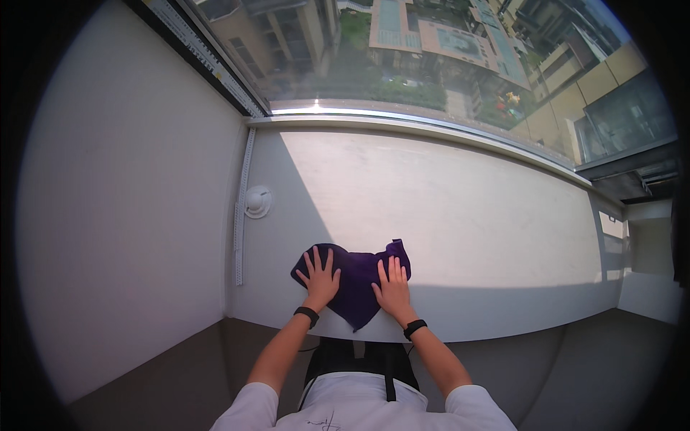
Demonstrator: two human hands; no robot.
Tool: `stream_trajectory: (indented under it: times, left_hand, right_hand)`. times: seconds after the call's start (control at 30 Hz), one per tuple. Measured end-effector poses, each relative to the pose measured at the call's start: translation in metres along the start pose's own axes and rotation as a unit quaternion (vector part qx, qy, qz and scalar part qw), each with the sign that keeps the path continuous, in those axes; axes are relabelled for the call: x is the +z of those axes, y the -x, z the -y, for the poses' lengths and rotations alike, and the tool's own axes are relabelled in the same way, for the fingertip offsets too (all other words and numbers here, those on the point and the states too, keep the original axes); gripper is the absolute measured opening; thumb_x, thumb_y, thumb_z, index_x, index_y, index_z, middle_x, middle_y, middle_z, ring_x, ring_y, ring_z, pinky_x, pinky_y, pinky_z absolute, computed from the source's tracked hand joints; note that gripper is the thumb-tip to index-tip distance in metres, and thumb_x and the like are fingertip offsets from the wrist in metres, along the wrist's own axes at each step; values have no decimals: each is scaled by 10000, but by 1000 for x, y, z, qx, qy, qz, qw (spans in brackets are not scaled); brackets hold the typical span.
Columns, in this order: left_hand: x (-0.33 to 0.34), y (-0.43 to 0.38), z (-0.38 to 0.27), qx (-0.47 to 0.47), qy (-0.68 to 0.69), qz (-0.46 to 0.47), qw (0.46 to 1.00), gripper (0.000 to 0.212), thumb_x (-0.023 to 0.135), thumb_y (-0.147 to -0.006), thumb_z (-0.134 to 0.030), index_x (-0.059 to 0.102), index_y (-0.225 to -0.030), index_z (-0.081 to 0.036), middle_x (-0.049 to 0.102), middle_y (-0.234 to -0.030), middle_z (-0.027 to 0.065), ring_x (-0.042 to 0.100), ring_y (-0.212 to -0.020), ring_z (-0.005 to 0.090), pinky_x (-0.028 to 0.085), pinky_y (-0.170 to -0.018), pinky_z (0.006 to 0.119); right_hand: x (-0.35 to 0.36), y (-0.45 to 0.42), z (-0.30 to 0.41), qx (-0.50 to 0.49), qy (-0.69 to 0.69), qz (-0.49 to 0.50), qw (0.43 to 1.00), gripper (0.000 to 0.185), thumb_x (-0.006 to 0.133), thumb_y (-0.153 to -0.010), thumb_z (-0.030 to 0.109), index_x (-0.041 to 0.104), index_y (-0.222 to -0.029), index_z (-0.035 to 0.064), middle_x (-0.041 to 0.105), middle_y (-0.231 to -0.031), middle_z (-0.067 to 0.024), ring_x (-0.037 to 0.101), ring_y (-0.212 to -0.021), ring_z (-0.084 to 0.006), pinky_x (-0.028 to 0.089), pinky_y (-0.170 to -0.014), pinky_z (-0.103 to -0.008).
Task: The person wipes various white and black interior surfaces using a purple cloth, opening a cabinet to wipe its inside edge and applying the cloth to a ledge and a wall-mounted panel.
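Observation:
A dark purple cloth (358, 280) lies spread on the white window sill (458, 215), close to its front edge. My left hand (321, 277) rests flat on the cloth's left part with the fingers spread. On its right part lies my right hand (393, 285), palm down, the fingers closer together and the thumb apart. The cloth's far right corner is folded up beyond the right fingertips. Its near corner points towards me. Both wrists wear black bands. What is under the palms is hidden.
A round white fitting (258, 202) sits at the sill's left end, beside perforated white strips (241, 237) along the left wall (135, 204). The window's metal frame (420, 125) bounds the far side. A small white item (611, 223) is at the right end.

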State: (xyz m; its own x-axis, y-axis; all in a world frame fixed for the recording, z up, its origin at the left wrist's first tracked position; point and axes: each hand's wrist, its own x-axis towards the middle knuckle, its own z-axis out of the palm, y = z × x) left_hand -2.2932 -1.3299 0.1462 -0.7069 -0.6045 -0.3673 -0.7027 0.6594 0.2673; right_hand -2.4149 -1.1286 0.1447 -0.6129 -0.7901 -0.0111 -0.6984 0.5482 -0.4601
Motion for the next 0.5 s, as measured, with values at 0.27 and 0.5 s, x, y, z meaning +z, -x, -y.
stream_trajectory:
  times: [0.27, 0.5]
  left_hand:
    - [-20, -92, 10, -25, -8, -141, 990, 661, 499, -1007, -351, 248, -1606, -230, 108, -1680, 160, 51, -1535, 443, 99, -1103, 777]
    - [33, 91, 71, 92, -72, -22, 993, 709, 589, -933, -281, 325, -1585, -187, 191, -1656, 191, 139, -1519, 456, 159, -1145, 709]
  right_hand:
    - [23, -112, 55, -12, 10, -50, 999, 644, 595, -933, 319, 419, -1492, 50, 239, -1630, -219, 188, -1529, -354, 153, -1186, -632]
    - [48, 59, 96, -76, -31, 108, 991, 497, 638, -901, 319, 581, -1346, 105, 300, -1623, -163, 256, -1514, -321, 150, -1205, -583]
